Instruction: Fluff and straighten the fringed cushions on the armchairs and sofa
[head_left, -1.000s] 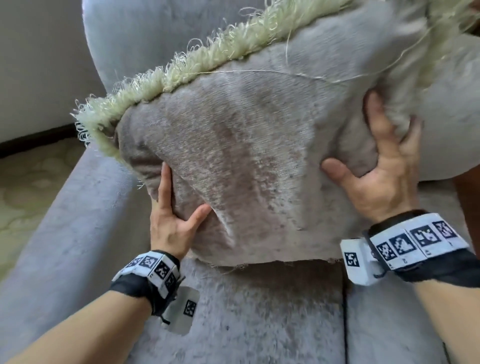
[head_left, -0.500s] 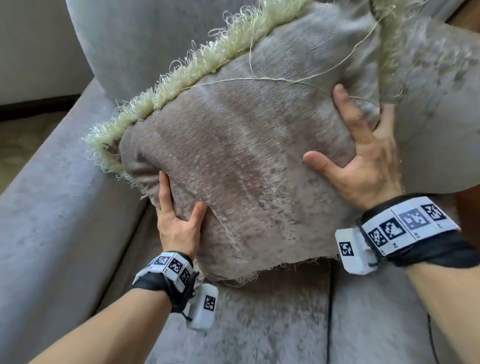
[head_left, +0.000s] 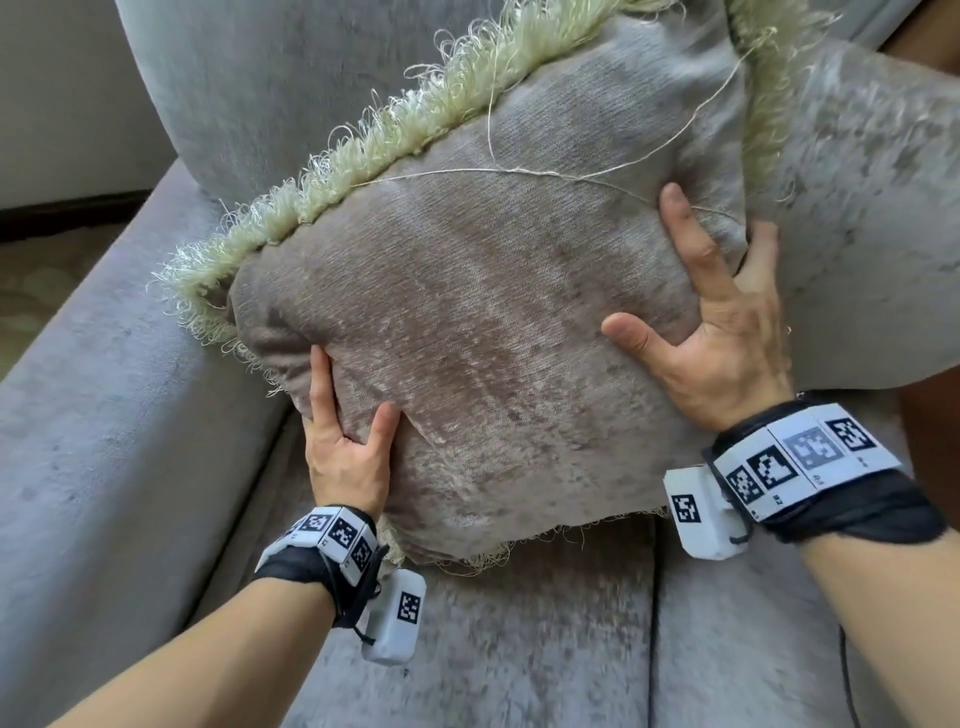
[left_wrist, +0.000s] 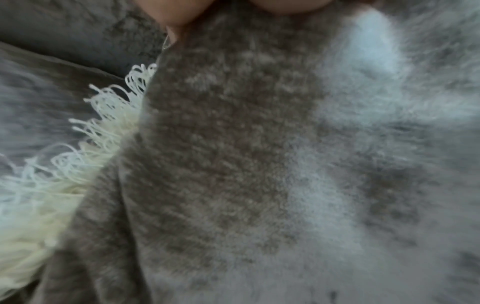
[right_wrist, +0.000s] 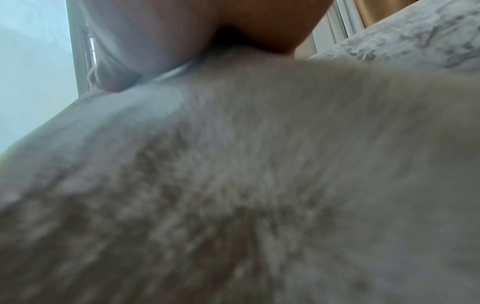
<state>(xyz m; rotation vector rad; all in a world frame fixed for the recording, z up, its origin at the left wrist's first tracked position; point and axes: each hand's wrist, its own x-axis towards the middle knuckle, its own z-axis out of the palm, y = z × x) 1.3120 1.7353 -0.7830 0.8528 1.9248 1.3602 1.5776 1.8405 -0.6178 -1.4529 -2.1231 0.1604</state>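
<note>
A taupe velvet cushion (head_left: 493, 322) with a cream fringe (head_left: 395, 130) stands tilted on the grey sofa seat (head_left: 519, 649), held between both hands. My left hand (head_left: 353, 384) grips its lower left edge, thumb dug into the front. My right hand (head_left: 670, 280) grips the right edge with thumb and forefinger on the front; the other fingers go behind. Loose threads trail across the front. The left wrist view shows the cushion (left_wrist: 233, 164) and its fringe (left_wrist: 64, 174) up close. In the right wrist view the cushion (right_wrist: 259, 185) is a blur.
A grey armrest (head_left: 104, 415) rises at the left and the backrest (head_left: 285, 104) stands behind. A second grey cushion (head_left: 872, 208) leans at the right. A seam (head_left: 655, 623) splits the seat. Patterned floor (head_left: 31, 291) lies beyond the armrest.
The cushion has sunk a little lower toward the seat, still held by both hands. My right forefinger has moved further onto its front.
</note>
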